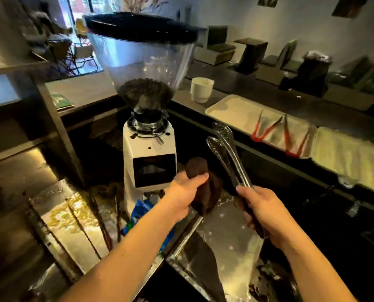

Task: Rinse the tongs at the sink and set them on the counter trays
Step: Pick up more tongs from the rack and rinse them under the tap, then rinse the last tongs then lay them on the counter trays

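Tongs [227, 153] held upright by dark handle in right hand [262, 205], fingers wrapped tight, tips clear of sink [231, 223]. Left hand [188, 192] clenched on brown cloth [205, 188], prob. for wiping. Trays [231, 107] along counter's far edge.

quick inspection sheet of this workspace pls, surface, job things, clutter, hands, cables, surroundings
surface: steel sink area, wet, glaring
job's things: metal tongs held up, tips apart; two red-handled tongs on a counter tray
clutter: coffee grinder, white cup, blue packet
hands: right hand grips tong handles; left hand holds brown cloth
cables: nothing seen
surroundings: seating beyond counter, blurred
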`<control>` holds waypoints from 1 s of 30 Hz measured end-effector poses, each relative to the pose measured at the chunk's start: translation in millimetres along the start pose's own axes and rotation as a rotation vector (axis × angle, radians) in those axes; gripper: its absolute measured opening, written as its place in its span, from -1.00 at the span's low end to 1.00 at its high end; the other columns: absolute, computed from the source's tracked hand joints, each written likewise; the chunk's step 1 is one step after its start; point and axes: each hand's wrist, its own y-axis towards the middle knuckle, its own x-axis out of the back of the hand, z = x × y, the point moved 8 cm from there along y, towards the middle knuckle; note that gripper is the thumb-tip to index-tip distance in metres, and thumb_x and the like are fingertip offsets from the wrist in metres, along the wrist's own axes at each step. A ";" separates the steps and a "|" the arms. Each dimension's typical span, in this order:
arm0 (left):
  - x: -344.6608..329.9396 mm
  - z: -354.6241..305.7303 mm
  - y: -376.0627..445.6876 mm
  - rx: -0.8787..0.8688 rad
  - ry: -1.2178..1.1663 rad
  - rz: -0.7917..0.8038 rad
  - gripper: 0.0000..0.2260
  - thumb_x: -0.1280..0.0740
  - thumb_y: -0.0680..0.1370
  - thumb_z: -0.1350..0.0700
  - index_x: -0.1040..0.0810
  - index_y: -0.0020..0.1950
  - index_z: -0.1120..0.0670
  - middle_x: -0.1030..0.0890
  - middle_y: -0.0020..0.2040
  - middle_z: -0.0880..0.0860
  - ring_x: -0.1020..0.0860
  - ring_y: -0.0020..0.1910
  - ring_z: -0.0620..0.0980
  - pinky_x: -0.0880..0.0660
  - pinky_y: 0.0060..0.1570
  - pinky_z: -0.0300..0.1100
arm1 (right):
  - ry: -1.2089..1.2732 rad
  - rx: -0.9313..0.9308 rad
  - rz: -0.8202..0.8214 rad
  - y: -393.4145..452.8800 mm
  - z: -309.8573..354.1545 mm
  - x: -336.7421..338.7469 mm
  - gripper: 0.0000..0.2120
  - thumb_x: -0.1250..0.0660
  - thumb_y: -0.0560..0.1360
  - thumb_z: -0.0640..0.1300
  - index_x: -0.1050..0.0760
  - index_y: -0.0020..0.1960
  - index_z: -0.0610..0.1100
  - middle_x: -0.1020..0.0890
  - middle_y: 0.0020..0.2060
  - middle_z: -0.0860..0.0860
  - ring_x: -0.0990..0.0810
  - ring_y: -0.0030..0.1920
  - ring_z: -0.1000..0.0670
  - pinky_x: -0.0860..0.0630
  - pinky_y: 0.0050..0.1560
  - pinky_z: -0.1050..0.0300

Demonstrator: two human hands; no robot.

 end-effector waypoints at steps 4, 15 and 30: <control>-24.8 -2.3 30.0 0.014 -0.005 0.003 -0.91 -0.43 0.52 0.13 -0.65 0.02 0.06 -0.72 -0.05 0.09 -0.69 -0.03 0.05 -0.60 0.02 -0.10 | 0.048 -0.144 -0.042 41.9 8.7 24.6 -0.61 -0.12 0.53 0.06 -0.51 -0.22 -0.21 -0.46 -0.59 -0.05 -0.37 -0.67 0.03 -0.26 -0.64 0.34; -54.2 -10.8 81.3 0.007 -0.006 -0.043 -0.96 -0.43 0.51 0.10 -0.66 -0.06 -0.03 -0.74 -0.22 -0.08 -0.70 -0.22 -0.17 -0.54 -0.35 -0.36 | -0.510 0.006 -0.068 206.8 133.9 58.8 -0.81 -0.16 0.57 -0.16 -0.39 -0.20 -0.18 -0.55 -0.28 -0.18 -0.56 -0.34 -0.11 -0.58 -0.24 0.05; -49.8 -21.7 112.1 -0.026 -0.005 -0.035 -0.88 -0.42 0.52 0.09 -0.69 -0.13 -0.12 -0.75 -0.12 -0.05 -0.70 -0.05 -0.07 -0.57 -0.06 -0.19 | -0.997 0.107 -0.192 266.6 143.3 30.7 -0.54 -0.22 0.46 0.10 -0.54 0.20 -0.18 -0.65 0.05 -0.12 -0.62 0.05 -0.18 -0.47 -0.08 0.01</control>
